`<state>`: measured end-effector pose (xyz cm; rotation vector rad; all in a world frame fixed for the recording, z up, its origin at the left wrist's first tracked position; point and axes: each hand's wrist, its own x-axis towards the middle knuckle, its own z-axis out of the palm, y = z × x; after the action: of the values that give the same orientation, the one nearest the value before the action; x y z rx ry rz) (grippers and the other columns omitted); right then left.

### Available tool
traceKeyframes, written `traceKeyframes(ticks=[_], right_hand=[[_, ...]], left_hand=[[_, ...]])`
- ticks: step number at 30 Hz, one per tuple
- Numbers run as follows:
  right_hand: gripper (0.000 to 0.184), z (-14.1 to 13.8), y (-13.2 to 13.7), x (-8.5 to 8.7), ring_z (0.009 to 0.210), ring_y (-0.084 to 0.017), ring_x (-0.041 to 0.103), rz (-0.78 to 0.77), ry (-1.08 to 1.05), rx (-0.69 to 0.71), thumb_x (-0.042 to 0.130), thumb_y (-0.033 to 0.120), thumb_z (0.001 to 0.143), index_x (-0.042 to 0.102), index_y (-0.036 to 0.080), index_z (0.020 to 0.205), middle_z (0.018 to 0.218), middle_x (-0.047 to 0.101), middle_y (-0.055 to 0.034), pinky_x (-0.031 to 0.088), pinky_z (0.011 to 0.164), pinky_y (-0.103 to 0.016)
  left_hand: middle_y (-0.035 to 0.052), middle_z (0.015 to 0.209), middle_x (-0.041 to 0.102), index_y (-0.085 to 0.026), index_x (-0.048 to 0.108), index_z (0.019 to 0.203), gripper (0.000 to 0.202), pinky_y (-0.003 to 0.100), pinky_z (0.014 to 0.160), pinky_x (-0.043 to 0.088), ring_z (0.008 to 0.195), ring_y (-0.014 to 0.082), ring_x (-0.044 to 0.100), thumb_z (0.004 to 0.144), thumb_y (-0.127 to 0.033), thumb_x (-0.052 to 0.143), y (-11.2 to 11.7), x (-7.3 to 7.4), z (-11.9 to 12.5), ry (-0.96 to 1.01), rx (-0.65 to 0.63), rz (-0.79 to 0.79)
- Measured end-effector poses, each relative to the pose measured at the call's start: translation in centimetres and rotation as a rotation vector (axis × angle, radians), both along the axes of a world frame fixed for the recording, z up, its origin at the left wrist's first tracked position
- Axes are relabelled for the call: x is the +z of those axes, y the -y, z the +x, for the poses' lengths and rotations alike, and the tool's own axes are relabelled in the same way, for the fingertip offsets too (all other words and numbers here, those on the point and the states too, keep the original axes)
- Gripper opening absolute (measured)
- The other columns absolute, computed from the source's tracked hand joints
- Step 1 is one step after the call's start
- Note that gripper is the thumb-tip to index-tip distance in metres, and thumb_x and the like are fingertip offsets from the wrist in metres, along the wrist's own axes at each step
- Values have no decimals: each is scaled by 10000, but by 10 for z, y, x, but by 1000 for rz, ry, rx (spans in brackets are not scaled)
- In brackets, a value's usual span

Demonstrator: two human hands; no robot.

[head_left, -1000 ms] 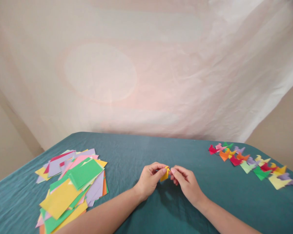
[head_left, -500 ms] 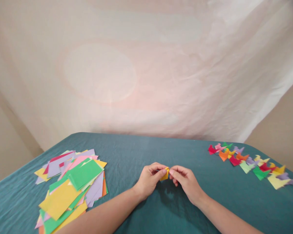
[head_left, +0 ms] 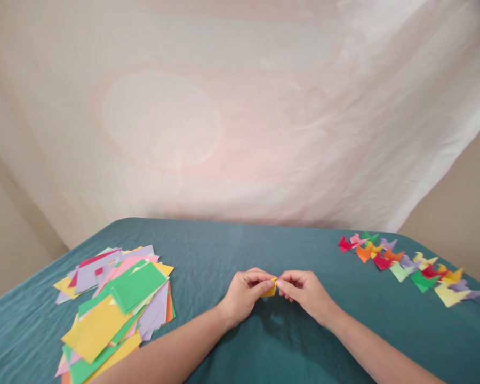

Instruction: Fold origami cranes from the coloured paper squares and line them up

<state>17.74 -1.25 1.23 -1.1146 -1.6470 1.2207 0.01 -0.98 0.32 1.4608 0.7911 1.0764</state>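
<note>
A small folded piece of yellow paper (head_left: 269, 291) is held between my two hands at the near middle of the table. My left hand (head_left: 246, 292) pinches its left side between thumb and fingers. At the right end, the thumb and forefinger of my right hand (head_left: 303, 293) are closed on its narrow tip. My fingers cover much of the paper, so its full shape is hidden. Both hands are just above the cloth, with their shadow beneath.
A loose heap of coloured paper sheets (head_left: 100, 325) lies on the left. Several folded paper birds (head_left: 424, 281) stand in rows on the right. Dark green cloth (head_left: 224, 245) covers the table, and a pale sheet (head_left: 240, 133) hangs behind it.
My right fingertips have closed further over the tip of the yellow paper, so less of it shows. The view has shifted very slightly; the heap and birds are otherwise as before.
</note>
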Motion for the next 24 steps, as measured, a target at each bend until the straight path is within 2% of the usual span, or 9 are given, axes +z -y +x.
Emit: traceKeyframes(ticks=[11, 24], right_hand=[[194, 0, 1, 7, 571, -112, 489, 113, 177, -5, 526, 295, 796, 605, 152, 692, 630, 580, -4, 401, 573, -228], [167, -5, 8, 17, 552, -108, 468, 186, 260, -44, 505, 251, 788, 602, 159, 688, 597, 548, 12, 380, 536, -216]], left_hand=[[44, 768, 618, -142, 708, 819, 185, 233, 684, 429, 701, 127, 547, 794, -296, 609, 0, 0, 1, -12, 8, 13], [38, 728, 618, -123, 685, 777, 203, 227, 666, 410, 676, 122, 522, 765, -319, 634, 3, 4, 3, 33, 37, -51]])
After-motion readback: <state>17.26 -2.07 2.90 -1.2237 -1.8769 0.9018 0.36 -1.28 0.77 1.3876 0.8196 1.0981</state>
